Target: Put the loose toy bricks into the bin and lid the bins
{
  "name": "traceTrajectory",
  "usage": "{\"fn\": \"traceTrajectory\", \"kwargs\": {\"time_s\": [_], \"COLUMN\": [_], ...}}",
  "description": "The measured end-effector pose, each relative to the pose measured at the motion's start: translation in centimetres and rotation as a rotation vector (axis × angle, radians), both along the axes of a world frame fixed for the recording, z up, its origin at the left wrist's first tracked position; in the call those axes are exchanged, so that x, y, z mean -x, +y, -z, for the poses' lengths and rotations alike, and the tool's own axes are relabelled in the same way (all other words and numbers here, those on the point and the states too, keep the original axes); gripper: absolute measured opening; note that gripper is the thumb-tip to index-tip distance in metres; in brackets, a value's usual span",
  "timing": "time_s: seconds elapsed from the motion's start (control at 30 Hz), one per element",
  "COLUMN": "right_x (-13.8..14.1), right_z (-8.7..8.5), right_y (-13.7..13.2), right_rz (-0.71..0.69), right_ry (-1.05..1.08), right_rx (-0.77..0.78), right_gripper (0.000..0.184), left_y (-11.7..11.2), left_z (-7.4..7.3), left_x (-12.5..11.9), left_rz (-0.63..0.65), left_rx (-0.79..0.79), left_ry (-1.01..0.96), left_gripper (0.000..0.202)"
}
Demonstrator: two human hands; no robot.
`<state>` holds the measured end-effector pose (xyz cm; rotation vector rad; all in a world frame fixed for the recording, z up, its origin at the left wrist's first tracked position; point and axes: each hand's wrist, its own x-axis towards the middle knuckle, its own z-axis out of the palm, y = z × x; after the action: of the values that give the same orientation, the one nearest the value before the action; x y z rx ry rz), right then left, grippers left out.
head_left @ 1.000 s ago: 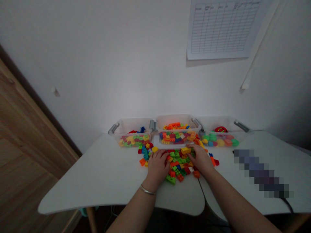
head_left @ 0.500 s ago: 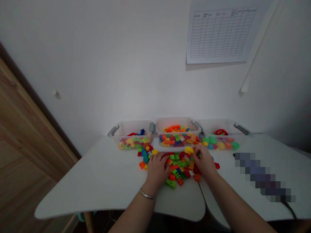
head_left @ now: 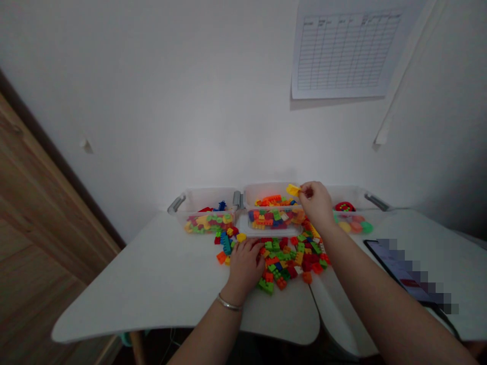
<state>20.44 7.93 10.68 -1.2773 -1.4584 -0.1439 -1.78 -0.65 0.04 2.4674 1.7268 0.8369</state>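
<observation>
I log three clear plastic bins, the left bin (head_left: pixel 201 200) beside the middle bin (head_left: pixel 266 190), the left hand (head_left: pixel 245 268) open, palm down on the loose brick pile (head_left: pixel 292 261) in front of the middle bin, the right hand (head_left: pixel 315 203) clamped on one yellow brick (head_left: pixel 292 190) above the middle bin, the right bin (head_left: pixel 352 196) just beyond, one phone (head_left: pixel 395 268) farther right, partly blurred
</observation>
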Motion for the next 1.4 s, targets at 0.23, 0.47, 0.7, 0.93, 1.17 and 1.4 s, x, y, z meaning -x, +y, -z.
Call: {"fn": "traceTrajectory", "kwargs": {"time_s": [0.23, 0.47, 0.7, 0.93, 1.17, 1.4], "right_x": [0.6, 0.4, 1.5, 3.5, 4.3, 4.4], "right_z": [2.3, 3.2, 4.6, 7.7, 11.2, 11.5], "right_y": [1.8, 1.0, -1.8, -7.6, -10.2, -10.0], "right_rz": [0.026, 0.112, 0.116, -0.146, -0.243, -0.246], "right_ry": [-0.185, -0.476, -0.499, -0.427, -0.580, -0.592], "right_rx": [0.198, 0.263, 0.141, 0.051, 0.280, 0.366], "right_gripper": [0.022, 0.032, 0.037, 0.042, 0.034, 0.028], "left_y": [-0.1, -0.1, -0.2, -0.3, -0.2, -0.2], "left_z": [0.1, 0.2, 0.0, 0.1, 0.4, 0.4], "left_x": [0.1, 0.0, -0.1, 0.0, 0.0, 0.0], "left_rz": [0.001, 0.007, -0.001, 0.006, 0.014, 0.012], "left_rx": [-0.011, -0.029, -0.025, -0.033, -0.038, -0.030], "left_ry": [0.007, 0.012, 0.012, 0.008, 0.010, 0.018], "left_gripper": [0.032, 0.031, 0.031, 0.029, 0.032, 0.031]}}
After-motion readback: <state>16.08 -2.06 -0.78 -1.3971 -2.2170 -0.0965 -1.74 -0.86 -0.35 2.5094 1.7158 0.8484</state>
